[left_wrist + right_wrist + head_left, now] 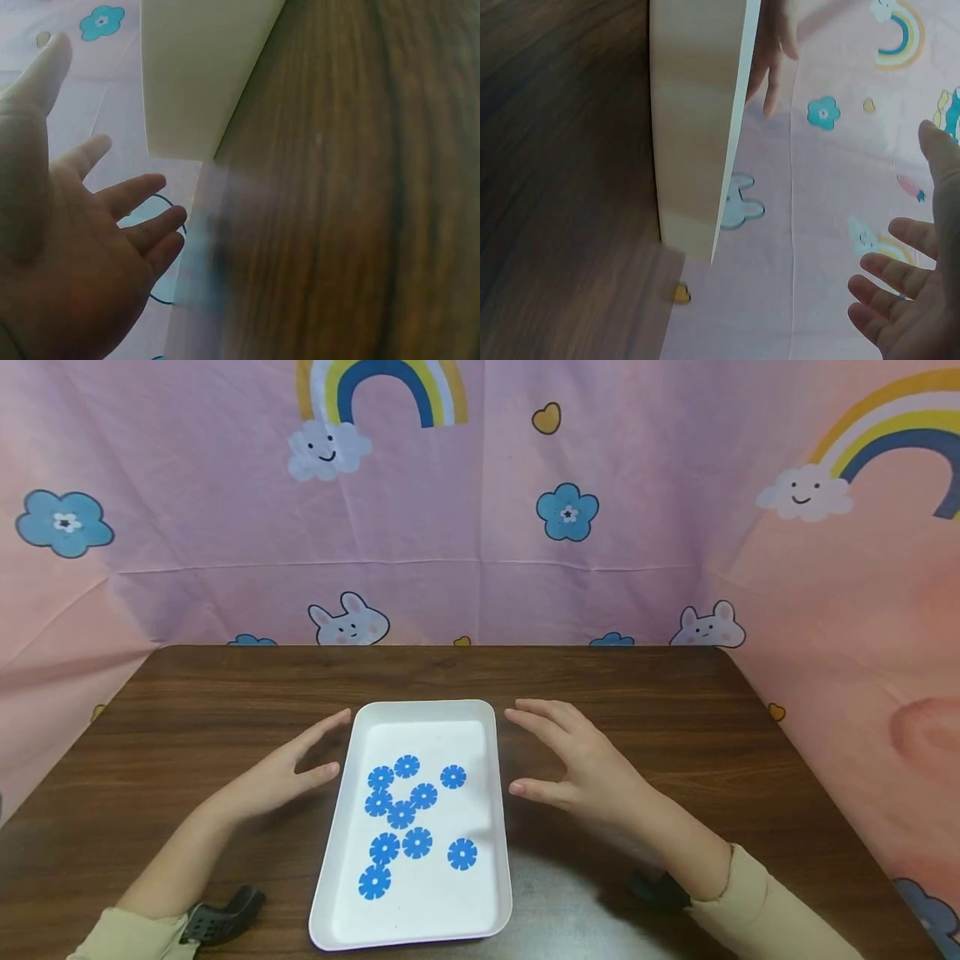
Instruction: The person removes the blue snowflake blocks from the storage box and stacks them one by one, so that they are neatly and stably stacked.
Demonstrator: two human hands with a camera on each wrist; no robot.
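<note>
From where I sit, the left hand (281,774) and right hand (581,764) hold nothing; their fingers are spread, one hand just beside each long side of the tray (442,910), with no contact that I can see. The tray lies on the table (637,693) between them, bearing ten blue discs (396,815), most bunched toward its left.

What worries me is a knock: either hand swinging inward could bump the wall and slide the tray. Uneven lifting could tip it, and I judge such thin, loose discs would skid to the low end (the rim looks shallow enough for some to escape). Several discs touch or nearly touch, so fingers after one might drag its neighbours. The dark straps (217,922) at the wrists might also catch the rim.

I can read no brand, label or lettering anywhere; the cloth (435,510) behind shows only printed pictures, such as rainbows, flowers and rabbits.
</note>
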